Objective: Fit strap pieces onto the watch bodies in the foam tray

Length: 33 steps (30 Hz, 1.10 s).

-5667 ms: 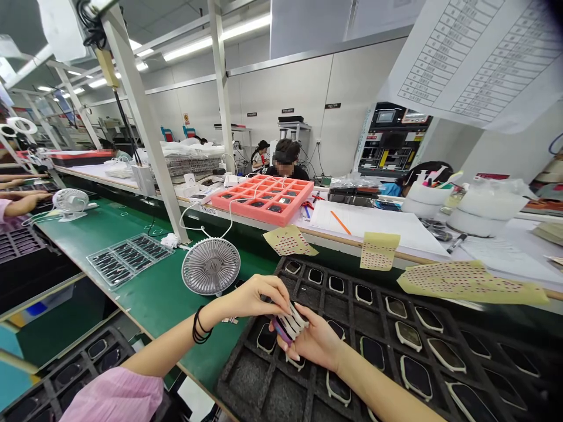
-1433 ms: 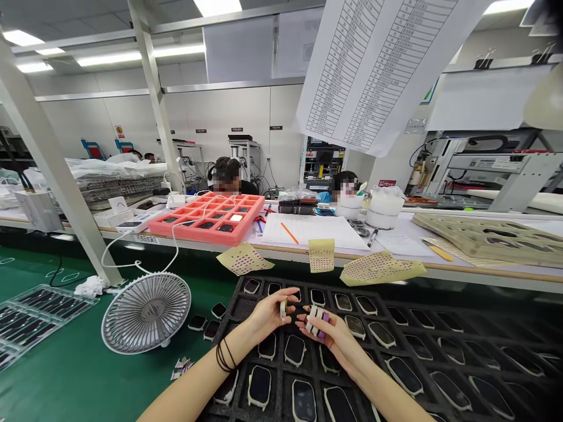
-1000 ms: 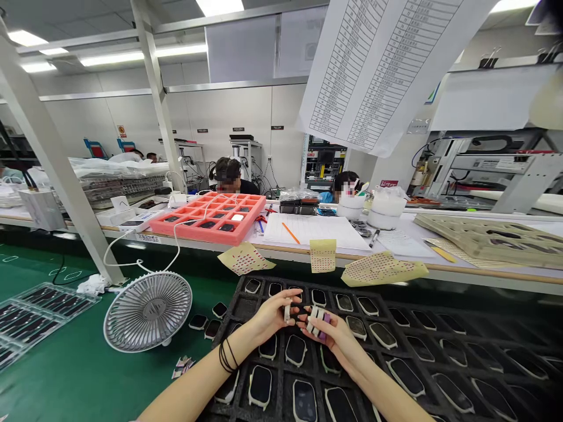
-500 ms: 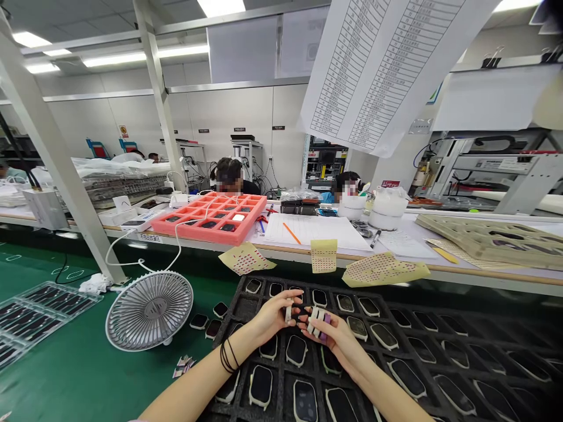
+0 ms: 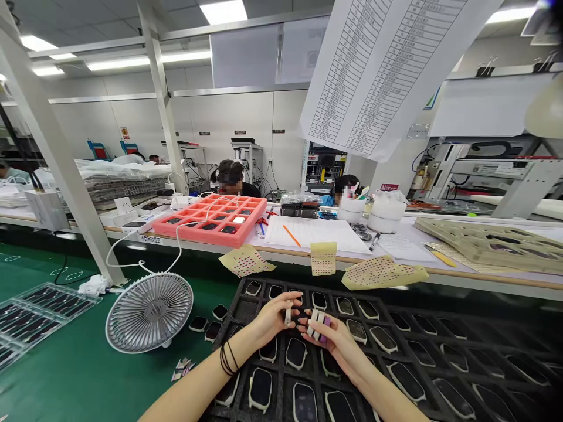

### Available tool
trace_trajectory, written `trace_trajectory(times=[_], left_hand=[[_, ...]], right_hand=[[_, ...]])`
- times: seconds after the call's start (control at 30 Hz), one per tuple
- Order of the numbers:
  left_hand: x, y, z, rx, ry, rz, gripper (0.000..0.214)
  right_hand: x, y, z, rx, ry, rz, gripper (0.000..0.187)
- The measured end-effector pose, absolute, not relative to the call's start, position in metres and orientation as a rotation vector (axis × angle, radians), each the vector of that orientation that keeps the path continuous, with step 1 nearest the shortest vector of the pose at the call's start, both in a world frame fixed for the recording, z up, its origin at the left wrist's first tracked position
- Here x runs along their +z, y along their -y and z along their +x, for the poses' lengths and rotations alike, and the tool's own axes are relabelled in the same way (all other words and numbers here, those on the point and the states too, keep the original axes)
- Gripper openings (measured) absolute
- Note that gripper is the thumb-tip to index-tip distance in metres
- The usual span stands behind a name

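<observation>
Above a black foam tray (image 5: 281, 375) of watch cases with dark screens (image 5: 260, 388), my two hands face each other, close together. My left hand (image 5: 276, 315) has curled fingers and a white band round one of them. The fingers of my right hand (image 5: 328, 331) are bent inward, with white bands (image 5: 315, 323) and a purple one on them. Between the fingertips shows a small dark patch; whether it is a held piece or the tray behind, I cannot make out. The tray's pockets directly beneath my hands are partly hidden.
Left of the tray stand a grey fan (image 5: 149, 313), loose watch cases (image 5: 199, 323) and a small heap of strips (image 5: 182, 369) on the green mat. Behind, a shelf carries a pink foam tray (image 5: 211, 225) and papers (image 5: 308, 234). Yellow dotted sheets (image 5: 323, 259) hang from its edge.
My hands stay facing each other over the tray, with only slight finger movement. The whole view has shifted slightly downward in the picture.
</observation>
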<state>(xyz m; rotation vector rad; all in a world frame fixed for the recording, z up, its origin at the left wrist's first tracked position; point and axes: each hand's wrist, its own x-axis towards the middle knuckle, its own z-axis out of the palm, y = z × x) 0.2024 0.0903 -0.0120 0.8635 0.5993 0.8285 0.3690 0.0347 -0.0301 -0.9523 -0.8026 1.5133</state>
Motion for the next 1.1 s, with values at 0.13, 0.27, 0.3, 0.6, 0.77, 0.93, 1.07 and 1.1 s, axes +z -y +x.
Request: trace_trajectory(times=[0.13,0.27,0.3,0.6,0.77,0.93,1.07,1.1], left_hand=[[-0.0121,-0.0901,0.2029,0.829,-0.610,0.857,0.039],[-0.0126,-0.0911,0.2027,0.834,-0.599,0.857,0.039],[-0.0127,-0.0912,0.2025,0.835,-0.595,0.858,0.038],[-0.0121,-0.0905,0.2020,0.841,-0.599,0.864,0.037],[-0.0117,-0.0906,0.2023,0.840,-0.605,0.870,0.036],[-0.0116,-0.0903,0.2016,0.843,-0.599,0.872,0.036],[-0.0128,-0.0911,0.2014,0.843,-0.589,0.876,0.037],[-0.0132,-0.0914,0.2014,0.842,-0.587,0.878,0.037]], right_hand=[[-0.0303,-0.0341,0.3688,1.520,0.806,-0.947,0.044],[-0.0314,-0.0345,0.3691,1.524,0.812,-0.949,0.044],[-0.0314,-0.0347,0.3690,1.523,0.812,-0.951,0.044],[-0.0283,-0.0341,0.3679,1.518,0.808,-0.956,0.045],[-0.0275,-0.0331,0.3682,1.513,0.806,-0.958,0.045],[-0.0259,-0.0321,0.3674,1.510,0.827,-0.959,0.046],[-0.0281,-0.0334,0.3672,1.508,0.809,-0.967,0.047],[-0.0291,-0.0339,0.3674,1.507,0.801,-0.968,0.047]])
